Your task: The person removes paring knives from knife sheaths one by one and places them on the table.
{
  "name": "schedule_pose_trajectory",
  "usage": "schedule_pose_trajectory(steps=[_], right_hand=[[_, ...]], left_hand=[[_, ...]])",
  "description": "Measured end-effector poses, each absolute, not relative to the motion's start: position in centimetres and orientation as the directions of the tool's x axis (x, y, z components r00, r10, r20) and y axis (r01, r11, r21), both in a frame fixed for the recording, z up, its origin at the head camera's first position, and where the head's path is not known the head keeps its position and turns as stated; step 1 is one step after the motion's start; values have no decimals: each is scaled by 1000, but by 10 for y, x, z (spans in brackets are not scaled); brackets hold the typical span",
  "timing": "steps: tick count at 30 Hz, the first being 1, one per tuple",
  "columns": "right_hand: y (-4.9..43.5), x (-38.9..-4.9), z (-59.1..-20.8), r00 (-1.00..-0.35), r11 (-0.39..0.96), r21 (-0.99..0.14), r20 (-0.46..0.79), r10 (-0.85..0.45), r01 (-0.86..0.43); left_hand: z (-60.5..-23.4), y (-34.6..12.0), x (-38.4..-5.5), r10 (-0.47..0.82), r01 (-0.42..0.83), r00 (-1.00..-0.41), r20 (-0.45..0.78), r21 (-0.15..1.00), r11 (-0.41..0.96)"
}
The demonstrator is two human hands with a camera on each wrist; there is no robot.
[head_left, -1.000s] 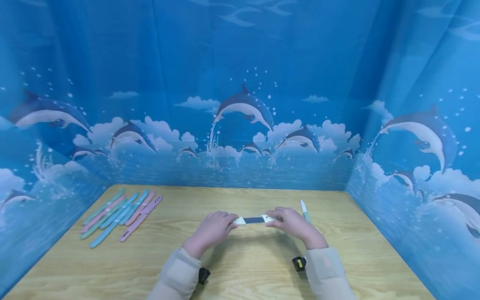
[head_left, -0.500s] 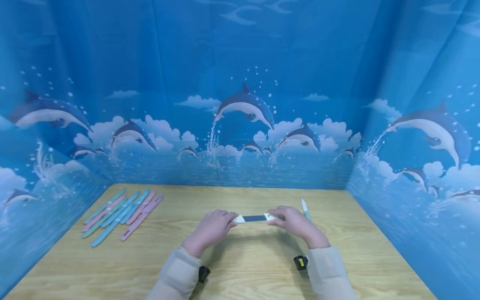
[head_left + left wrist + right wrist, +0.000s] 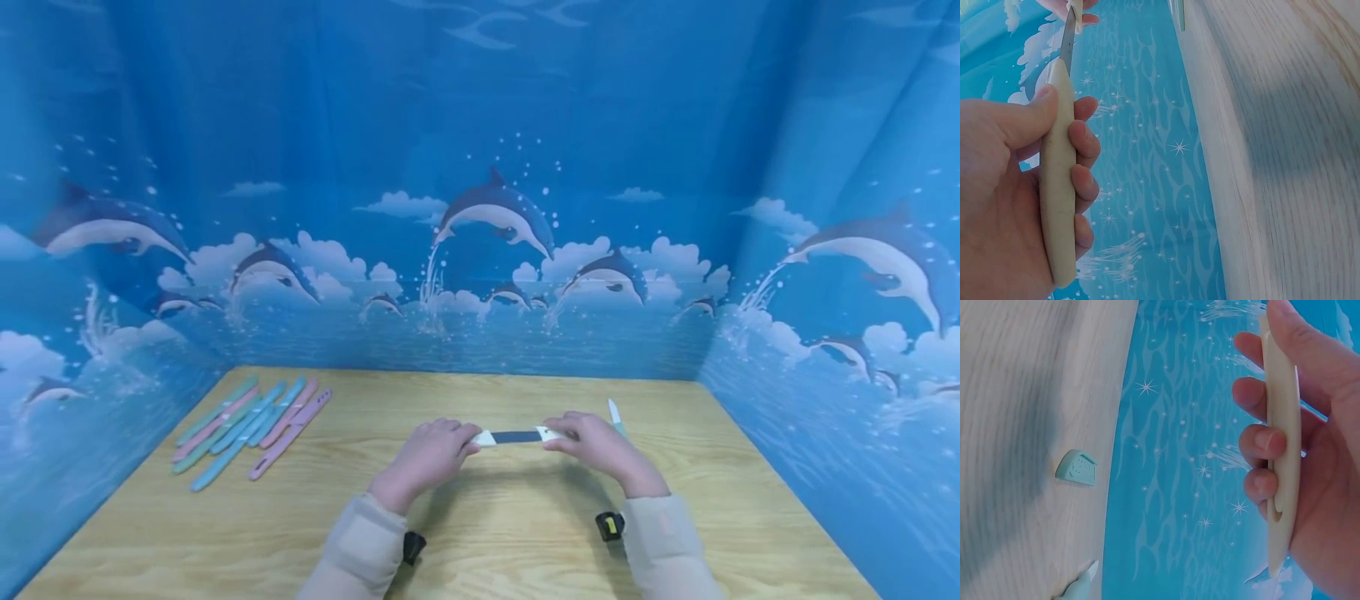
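My left hand [image 3: 426, 458] grips the cream handle of a knife [image 3: 1057, 181], the thumb pressed along it and the fingers curled round. The knife's dark blade [image 3: 517, 437] spans the gap between my hands above the table. In my right hand [image 3: 596, 446] is a cream slotted piece, seemingly the knife's sheath [image 3: 1284, 425], with thumb and fingers wrapped round it. The blade's far end meets this sheath; how deep it sits inside I cannot tell. Beyond my right hand lies a small knife [image 3: 615, 412] with a pale blade and green handle, partly hidden.
Several pastel green, pink and blue sheathed knives [image 3: 247, 429] lie in an overlapping row at the table's left. A small mint-green piece with holes [image 3: 1077, 467] shows in the right wrist view. Blue dolphin-print curtains [image 3: 480, 342] surround the wooden table [image 3: 517, 533] behind and at both sides.
My right hand has shifted slightly right, away from the left, and a little more dark blade shows between them. The whole head view has drifted a little. Both grips stay.
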State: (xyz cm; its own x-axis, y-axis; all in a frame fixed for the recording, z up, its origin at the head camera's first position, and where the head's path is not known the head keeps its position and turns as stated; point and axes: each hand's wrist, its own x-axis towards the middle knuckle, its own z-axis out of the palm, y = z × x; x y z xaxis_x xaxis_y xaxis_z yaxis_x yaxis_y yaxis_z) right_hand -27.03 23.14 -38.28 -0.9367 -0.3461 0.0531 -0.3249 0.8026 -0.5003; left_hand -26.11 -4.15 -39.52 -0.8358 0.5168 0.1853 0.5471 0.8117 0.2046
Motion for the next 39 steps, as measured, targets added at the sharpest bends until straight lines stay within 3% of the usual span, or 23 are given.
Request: schedule_pose_trajectory(steps=[25,39], right_hand=[[241,-271,-382,-942,802,-507,64,-331,-316],[265,-276,-378,-953,837,-455,138,-271,-304]], left_hand=[[-395,-44,-262,511,547,-835,207,202,812],[-400,-50,-272,413,429,-897,160,538,725]])
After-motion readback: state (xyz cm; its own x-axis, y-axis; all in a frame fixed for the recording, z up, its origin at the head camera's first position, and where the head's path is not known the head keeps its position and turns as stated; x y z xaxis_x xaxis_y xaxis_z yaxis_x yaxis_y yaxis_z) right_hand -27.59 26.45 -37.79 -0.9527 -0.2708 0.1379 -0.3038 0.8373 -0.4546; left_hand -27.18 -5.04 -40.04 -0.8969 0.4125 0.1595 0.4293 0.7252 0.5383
